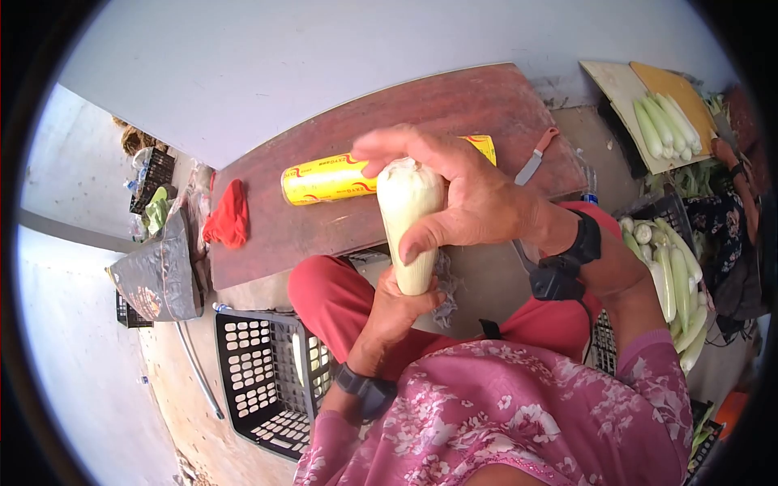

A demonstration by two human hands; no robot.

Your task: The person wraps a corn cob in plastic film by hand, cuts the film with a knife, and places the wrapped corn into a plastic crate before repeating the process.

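Observation:
A thick, pale cream shoot vegetable, which looks like a water bamboo shoot, stands nearly upright in front of me, its broad blunt end up. My left hand is closed round its lower, narrower end. Around the upper part curves my right hand, fingers apart and stretched past the blunt end, the thumb against the side. Behind both hands a yellow printed roll lies on the reddish low table; the hand and shoot hide its middle.
On the table are a knife and red cloth. A black crate stands left of my legs. At right, pale green shoots fill another crate; more shoots lie on a board, near another person's arm.

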